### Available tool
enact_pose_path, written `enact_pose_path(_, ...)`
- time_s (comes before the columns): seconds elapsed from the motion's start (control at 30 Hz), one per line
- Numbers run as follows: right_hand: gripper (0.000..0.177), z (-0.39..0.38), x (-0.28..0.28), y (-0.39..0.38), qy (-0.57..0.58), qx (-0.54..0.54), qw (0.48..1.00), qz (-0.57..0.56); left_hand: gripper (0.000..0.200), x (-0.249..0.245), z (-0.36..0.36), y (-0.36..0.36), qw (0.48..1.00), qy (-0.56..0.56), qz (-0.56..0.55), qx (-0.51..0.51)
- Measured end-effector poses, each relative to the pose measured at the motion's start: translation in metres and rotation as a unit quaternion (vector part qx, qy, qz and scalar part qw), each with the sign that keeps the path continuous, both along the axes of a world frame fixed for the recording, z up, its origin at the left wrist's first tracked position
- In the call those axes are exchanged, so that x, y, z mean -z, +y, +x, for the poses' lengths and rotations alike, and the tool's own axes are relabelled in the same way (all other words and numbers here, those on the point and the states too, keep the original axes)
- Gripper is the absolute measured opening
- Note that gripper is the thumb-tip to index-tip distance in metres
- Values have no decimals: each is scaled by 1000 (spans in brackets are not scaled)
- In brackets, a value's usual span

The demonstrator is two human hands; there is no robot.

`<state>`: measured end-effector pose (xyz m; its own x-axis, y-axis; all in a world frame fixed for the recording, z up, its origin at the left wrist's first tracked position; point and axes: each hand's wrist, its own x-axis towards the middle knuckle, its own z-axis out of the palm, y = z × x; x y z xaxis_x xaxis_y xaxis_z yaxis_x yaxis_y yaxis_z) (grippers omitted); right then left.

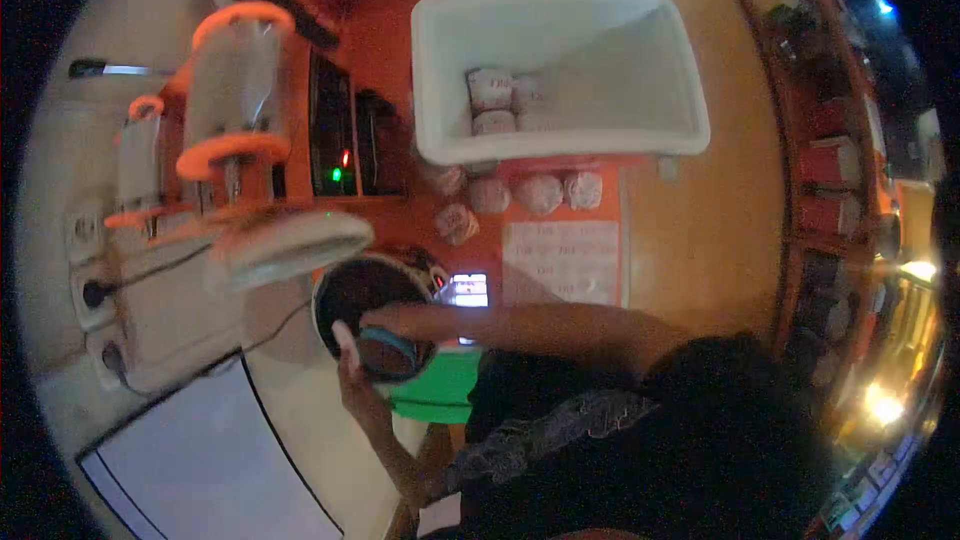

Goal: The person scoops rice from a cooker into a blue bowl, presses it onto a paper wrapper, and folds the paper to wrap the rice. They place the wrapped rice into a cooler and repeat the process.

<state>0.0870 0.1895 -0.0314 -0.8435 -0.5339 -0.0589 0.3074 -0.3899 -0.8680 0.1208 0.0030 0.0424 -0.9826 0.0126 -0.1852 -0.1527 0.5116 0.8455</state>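
A dark round pot [365, 288] stands at the left centre. My right hand [392, 320] reaches across into it, closed around a dark round object with a bluish rim [392, 342], perhaps a small bowl. Against the pot's near left rim is my left hand [352, 365], with a pale patch at its fingertips; whether its fingers grip the rim is too blurred to tell. Beside the pot lie a lit phone [470, 290] and a green object [436, 387].
An open white bin [560, 152] holds several wrapped packs [491, 90]. More round wrapped packs [540, 195] and printed paper [562, 252] lie on the red surface. At left are an orange-rimmed dispenser [235, 85], a round pale lid [295, 248] and a white panel [215, 455].
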Motion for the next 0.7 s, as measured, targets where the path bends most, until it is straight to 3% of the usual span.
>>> enact_pose_path(0.03,38,-6,-10,5,0,7,1000,2,44,-3,-3,-2,1000,-7,-19,-24)
enact_pose_path(0.1,35,-13,-28,10,-179,-5,981,-80,44,-7,-2,-3,998,-18,-36,-48)
enact_pose_path(0.13,35,-18,-37,13,-183,-5,980,-78,43,-7,0,-3,996,-19,-84,12)
enact_pose_path(0.17,35,-23,-46,17,-292,-22,946,-140,42,-5,1,1,989,-19,-130,68)
enact_pose_path(0.2,35,-23,-46,20,-398,-43,895,-198,42,-1,1,9,990,-26,-127,60)
enact_pose_path(0.23,35,-19,-37,21,-407,-52,890,-201,41,-3,-2,14,982,-2,-183,50)
enact_pose_path(0.3,38,-14,-11,17,-112,-22,989,-96,41,-6,-15,19,969,17,-243,45)
enact_pose_path(0.33,38,-9,-13,20,-119,-27,987,-102,41,-11,-19,20,951,38,-297,80)
enact_pose_path(0.4,31,-5,-16,38,-276,-37,942,-186,42,-12,-28,21,929,57,-349,112)
enact_pose_path(0.43,31,-3,-22,52,-277,-41,942,-187,44,-12,-29,19,906,4,-403,129)
enact_pose_path(0.5,26,4,-37,88,-435,-57,873,-214,45,-12,-29,18,877,-51,-456,144)
enact_pose_path(0.57,24,30,-41,123,-270,23,951,-148,41,-10,-31,22,772,204,-566,206)
enact_pose_path(0.6,30,44,-50,141,-298,50,940,-156,41,-13,-33,29,772,205,-566,205)
enact_pose_path(0.63,39,59,-57,156,-326,78,928,-165,38,-19,-31,39,810,241,-501,187)
enact_pose_path(0.67,39,74,-53,168,-328,78,927,-165,35,-22,-28,50,842,275,-432,170)
enact_pose_path(0.7,35,89,-44,179,-328,144,907,-223,33,-21,-21,60,864,278,-368,200)
